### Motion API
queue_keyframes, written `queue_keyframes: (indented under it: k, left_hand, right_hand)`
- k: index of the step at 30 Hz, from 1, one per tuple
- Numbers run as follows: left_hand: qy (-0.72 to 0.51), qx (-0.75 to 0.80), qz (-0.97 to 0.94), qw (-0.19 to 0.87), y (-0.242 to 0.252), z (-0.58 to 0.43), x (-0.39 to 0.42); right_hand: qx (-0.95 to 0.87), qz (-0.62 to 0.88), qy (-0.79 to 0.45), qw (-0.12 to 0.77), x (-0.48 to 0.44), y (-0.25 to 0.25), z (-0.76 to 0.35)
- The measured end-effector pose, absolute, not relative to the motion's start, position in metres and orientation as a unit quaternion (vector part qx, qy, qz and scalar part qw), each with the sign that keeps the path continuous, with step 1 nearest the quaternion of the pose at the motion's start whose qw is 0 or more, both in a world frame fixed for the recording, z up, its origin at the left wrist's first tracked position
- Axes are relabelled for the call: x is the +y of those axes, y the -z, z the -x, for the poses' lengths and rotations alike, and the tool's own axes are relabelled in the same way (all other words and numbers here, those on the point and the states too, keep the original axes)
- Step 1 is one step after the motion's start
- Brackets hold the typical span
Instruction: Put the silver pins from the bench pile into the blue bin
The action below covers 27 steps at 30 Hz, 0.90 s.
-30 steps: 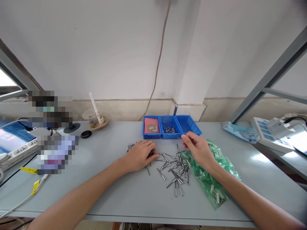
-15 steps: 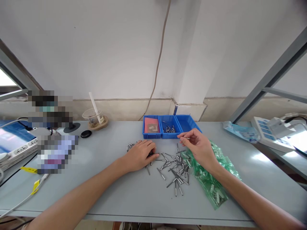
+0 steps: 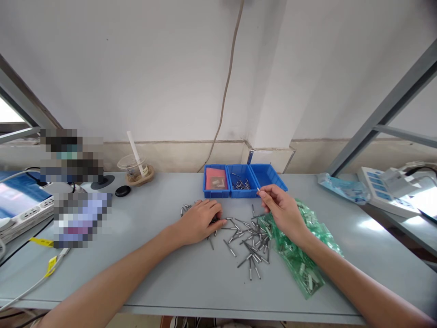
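Note:
Several small metal pins (image 3: 251,243) lie scattered on the grey table (image 3: 191,278). My left hand (image 3: 200,221) rests palm down on the table with its fingers curled over a few pins at the pile's left edge. My right hand (image 3: 285,212) is raised a little above the pile and pinches one thin metal pin (image 3: 259,190) between thumb and fingertips, just in front of the blue bins. Three joined blue bins (image 3: 244,181) stand behind: the left one holds a pink pad, the middle one holds pins.
A heap of green plastic bags (image 3: 300,255) with parts lies under my right forearm. A clear cup with a stick (image 3: 134,168) and a black puck (image 3: 122,191) stand at the back left. A power strip (image 3: 23,214) lies at the left edge, devices (image 3: 385,187) at the right.
My right hand has turned the pin in its fingertips and shifted slightly; the pin now points up and left toward the bins. My left hand has stayed put.

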<state>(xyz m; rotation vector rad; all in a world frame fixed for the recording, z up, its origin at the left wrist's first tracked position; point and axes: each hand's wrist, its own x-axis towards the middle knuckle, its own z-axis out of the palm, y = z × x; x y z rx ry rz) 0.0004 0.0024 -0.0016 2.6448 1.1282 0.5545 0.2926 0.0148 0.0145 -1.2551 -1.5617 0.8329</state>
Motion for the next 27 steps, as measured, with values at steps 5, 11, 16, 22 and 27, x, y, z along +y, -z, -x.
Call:
queue_keyframes:
  k: [5, 11, 16, 22, 27]
  left_hand:
    - [-0.186, 0.382, -0.899, 0.106, 0.0019, -0.0007, 0.0028]
    - [-0.183, 0.385, -0.899, 0.102, 0.0011, -0.002, 0.0029]
    - [-0.183, 0.385, -0.898, 0.103, 0.0009, -0.0017, 0.0025]
    - [-0.187, 0.385, -0.897, 0.108, 0.0017, -0.0013, 0.0029]
    - [-0.185, 0.386, -0.897, 0.113, -0.0001, -0.0018, 0.0023]
  right_hand:
    - [-0.642, 0.509, -0.331, 0.468, 0.0171, -0.0114, -0.2942]
    - [-0.631, 0.498, -0.364, 0.47, 0.0185, -0.0102, -0.2937]
    - [-0.648, 0.509, -0.326, 0.463, 0.0192, -0.0109, -0.2949]
    - [-0.683, 0.517, -0.275, 0.437, 0.0166, -0.0123, -0.2939]
    - [-0.685, 0.528, -0.265, 0.426, 0.015, -0.0118, -0.2939]
